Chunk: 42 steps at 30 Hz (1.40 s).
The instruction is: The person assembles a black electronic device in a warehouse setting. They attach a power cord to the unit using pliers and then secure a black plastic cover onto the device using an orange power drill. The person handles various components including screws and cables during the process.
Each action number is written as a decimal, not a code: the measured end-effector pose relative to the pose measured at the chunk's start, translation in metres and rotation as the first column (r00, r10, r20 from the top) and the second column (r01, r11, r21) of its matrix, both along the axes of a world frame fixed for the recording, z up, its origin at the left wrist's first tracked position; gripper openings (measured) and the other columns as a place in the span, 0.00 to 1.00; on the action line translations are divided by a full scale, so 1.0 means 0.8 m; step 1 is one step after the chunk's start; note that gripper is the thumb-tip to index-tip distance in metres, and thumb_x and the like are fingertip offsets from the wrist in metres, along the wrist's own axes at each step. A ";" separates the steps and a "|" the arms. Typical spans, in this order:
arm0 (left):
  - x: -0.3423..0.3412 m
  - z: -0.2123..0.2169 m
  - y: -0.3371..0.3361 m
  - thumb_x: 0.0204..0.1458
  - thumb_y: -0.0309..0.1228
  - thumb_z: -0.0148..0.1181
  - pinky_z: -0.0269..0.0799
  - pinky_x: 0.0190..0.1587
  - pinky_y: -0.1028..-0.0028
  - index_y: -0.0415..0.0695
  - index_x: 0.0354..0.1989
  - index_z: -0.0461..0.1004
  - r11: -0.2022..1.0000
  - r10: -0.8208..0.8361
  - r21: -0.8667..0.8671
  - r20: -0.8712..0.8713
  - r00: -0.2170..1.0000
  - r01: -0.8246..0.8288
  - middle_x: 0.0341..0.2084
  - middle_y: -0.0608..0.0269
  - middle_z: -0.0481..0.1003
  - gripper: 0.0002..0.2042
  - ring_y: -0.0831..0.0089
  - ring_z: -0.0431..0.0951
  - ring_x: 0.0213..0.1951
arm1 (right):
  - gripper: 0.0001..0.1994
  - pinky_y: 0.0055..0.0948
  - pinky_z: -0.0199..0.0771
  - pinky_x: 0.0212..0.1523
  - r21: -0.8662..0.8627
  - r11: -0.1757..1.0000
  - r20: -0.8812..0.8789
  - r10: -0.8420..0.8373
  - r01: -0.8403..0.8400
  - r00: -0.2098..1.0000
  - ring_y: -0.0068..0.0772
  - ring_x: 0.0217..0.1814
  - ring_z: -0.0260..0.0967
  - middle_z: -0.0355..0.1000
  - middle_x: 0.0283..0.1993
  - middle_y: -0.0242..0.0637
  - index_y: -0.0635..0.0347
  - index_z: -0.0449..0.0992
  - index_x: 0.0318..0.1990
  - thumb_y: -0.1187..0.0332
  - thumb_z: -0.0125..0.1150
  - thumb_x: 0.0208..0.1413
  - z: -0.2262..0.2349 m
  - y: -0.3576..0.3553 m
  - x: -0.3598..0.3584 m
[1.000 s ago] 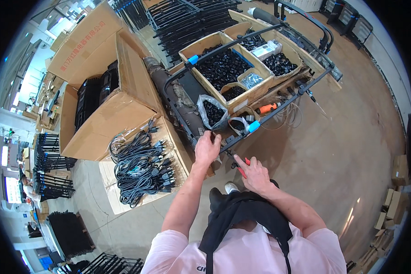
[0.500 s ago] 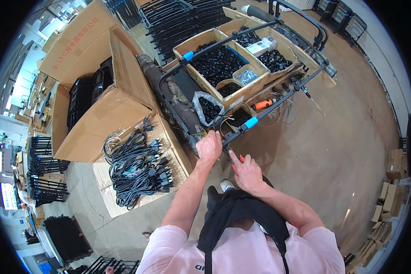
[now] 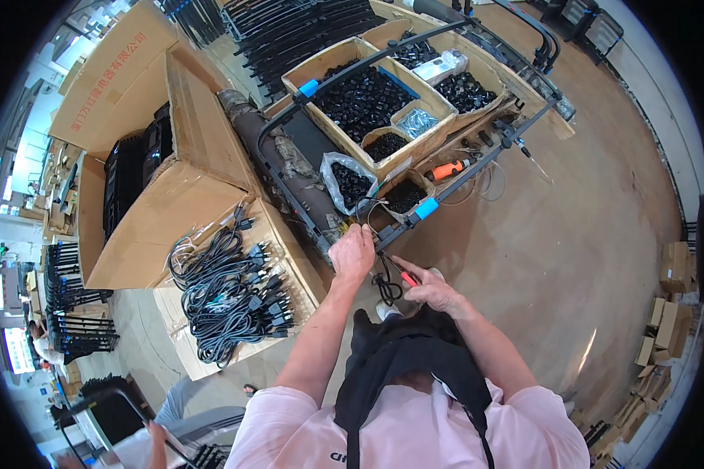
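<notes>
black frame tube (image 3: 383, 238) sits gripped at its near corner by the closed left hand (image 3: 353, 252), right hand (image 3: 430, 290) pinches a red-handled tool (image 3: 408, 278) just beside it, black cable (image 3: 385, 285) dangling loose, so fitting looks unfinished.

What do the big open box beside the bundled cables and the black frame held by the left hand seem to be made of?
Big open box: brown corrugated cardboard, matte, with creased flaps.
Black frame: probably painted metal tube; thin, rigid, slightly shiny.
</notes>
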<state>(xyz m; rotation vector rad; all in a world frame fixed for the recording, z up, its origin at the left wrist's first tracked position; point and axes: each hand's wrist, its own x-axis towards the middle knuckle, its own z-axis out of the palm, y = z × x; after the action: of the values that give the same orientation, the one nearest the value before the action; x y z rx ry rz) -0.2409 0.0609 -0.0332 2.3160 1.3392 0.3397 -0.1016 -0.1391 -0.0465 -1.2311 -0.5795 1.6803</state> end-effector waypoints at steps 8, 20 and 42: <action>0.001 0.001 0.000 0.70 0.44 0.51 0.78 0.40 0.45 0.41 0.33 0.77 0.999 0.048 -0.019 -0.017 0.999 -0.048 0.30 0.39 0.83 0.20 0.39 0.84 0.33 | 0.45 0.44 0.78 0.50 -0.389 0.879 0.786 0.473 -0.275 0.398 0.53 0.50 0.80 0.79 0.56 0.55 0.57 0.52 0.82 0.78 0.54 0.53 0.008 0.027 0.007; 0.015 0.019 0.001 0.70 0.42 0.51 0.76 0.47 0.48 0.41 0.41 0.77 0.971 0.209 -0.142 0.109 0.972 -0.192 0.35 0.39 0.82 0.16 0.42 0.84 0.41 | 0.24 0.53 0.75 0.61 -0.535 0.820 0.714 0.568 -0.204 0.409 0.61 0.62 0.76 0.79 0.57 0.60 0.61 0.74 0.63 0.62 0.55 0.62 0.033 0.037 0.070; 0.004 0.138 0.108 0.65 0.34 0.65 0.80 0.49 0.63 0.41 0.61 0.76 0.846 0.525 -0.215 0.177 0.833 -0.488 0.42 0.52 0.84 0.19 0.60 0.85 0.43 | 0.16 0.36 0.78 0.38 -0.179 0.984 0.091 0.014 0.003 0.996 0.35 0.40 0.78 0.79 0.38 0.37 0.58 0.81 0.45 0.61 0.74 0.53 -0.286 0.219 0.064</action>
<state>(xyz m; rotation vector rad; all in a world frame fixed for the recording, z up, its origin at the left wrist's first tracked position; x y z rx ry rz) -0.2373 0.1469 0.0768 1.6935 1.7742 0.6185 -0.0506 0.0361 -0.2754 -1.4432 -0.4960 1.7163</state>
